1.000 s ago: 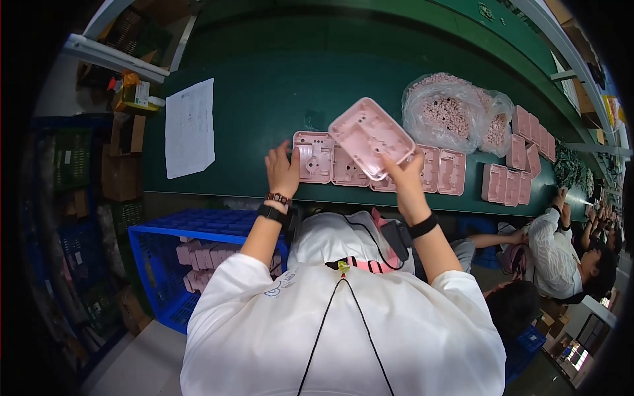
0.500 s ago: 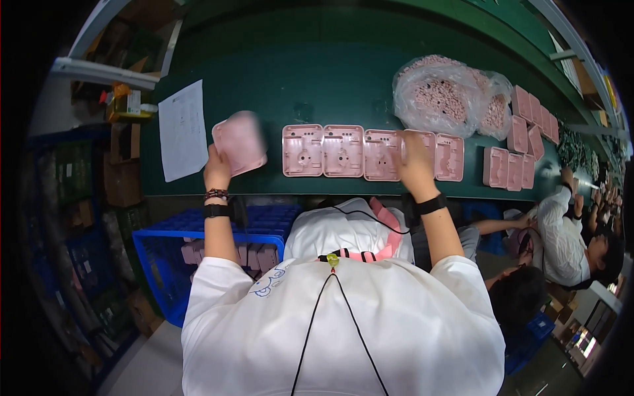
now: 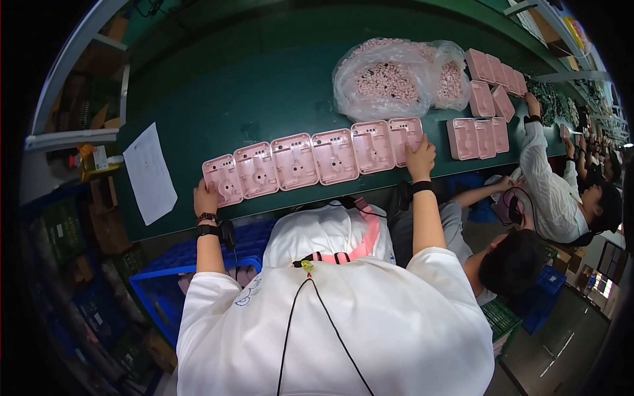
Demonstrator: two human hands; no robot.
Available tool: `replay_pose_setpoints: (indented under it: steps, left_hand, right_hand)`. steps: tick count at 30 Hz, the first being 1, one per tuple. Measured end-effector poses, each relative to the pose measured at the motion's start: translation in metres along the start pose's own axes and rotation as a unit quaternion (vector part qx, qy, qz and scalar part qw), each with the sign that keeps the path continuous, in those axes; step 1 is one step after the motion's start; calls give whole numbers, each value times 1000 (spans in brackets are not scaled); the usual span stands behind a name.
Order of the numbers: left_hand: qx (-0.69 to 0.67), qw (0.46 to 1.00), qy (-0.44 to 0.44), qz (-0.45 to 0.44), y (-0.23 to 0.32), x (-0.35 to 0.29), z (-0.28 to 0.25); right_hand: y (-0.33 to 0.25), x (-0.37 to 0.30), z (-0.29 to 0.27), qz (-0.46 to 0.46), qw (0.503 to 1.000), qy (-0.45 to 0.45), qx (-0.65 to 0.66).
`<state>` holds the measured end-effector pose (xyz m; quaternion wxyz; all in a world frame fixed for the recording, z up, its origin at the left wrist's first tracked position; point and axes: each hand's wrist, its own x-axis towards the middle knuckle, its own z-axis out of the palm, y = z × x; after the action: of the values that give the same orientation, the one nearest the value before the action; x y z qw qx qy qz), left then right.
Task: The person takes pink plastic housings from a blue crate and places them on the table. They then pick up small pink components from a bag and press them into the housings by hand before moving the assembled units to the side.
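Note:
Several open pink plastic housings stand edge to edge in a slanting row on the green table, their moulded insides and small holes facing up. My left hand (image 3: pixel 205 198) is closed at the lower left corner of the leftmost housing (image 3: pixel 222 177). At the other end of the row, my right hand (image 3: pixel 421 160) holds the lower right corner of the rightmost housing (image 3: pixel 401 135). Between them, the middle housings (image 3: pixel 295 162) touch one another and no hand is on them. Some fingertips are hidden behind the housings' edges.
Clear plastic bags (image 3: pixel 389 82) of small pink parts lie behind the row. More pink housings (image 3: pixel 464 140) stand at the right, near a co-worker's arm (image 3: pixel 533 135). A white paper sheet (image 3: pixel 149 175) lies left. A blue crate (image 3: pixel 158 290) is below the table edge.
The housing in my left hand has come down to the row's left end. My right hand has moved from over the row to its right end. The whole view has shifted and tilted.

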<state>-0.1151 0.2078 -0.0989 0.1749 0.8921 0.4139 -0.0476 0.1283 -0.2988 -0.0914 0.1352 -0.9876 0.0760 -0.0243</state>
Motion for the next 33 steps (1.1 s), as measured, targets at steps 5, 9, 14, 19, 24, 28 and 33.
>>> replay_pose_setpoints:
  steps: [5, 9, 14, 19, 24, 28, 33]
  left_hand:
    - [26, 999, 36, 12, 14, -8, 6]
    - [-2, 1000, 5, 13, 62, -24, 7]
    - [6, 1000, 5, -16, 83, -31, 12]
    - [5, 1000, -5, -24, 94, -34, 16]
    - [-94, 996, 1, 4, 97, -39, 11]
    - [-175, 984, 12, -1, 72, -54, 11]
    - [-140, 990, 1, 17, 84, -52, 5]
  right_hand:
    - [4, 8, -7, 26, 999, -8, 18]
    - [21, 20, -21, 42, 999, 3, 19]
    - [-2, 53, -40, -109, 990, 85, 33]
    - [-101, 120, -27, -306, 940, -10, 150]
    - [-152, 158, 22, -178, 932, -169, 266]
    - [-156, 112, 0, -310, 932, -67, 175]
    - [-117, 91, -21, -459, 885, -77, 20]
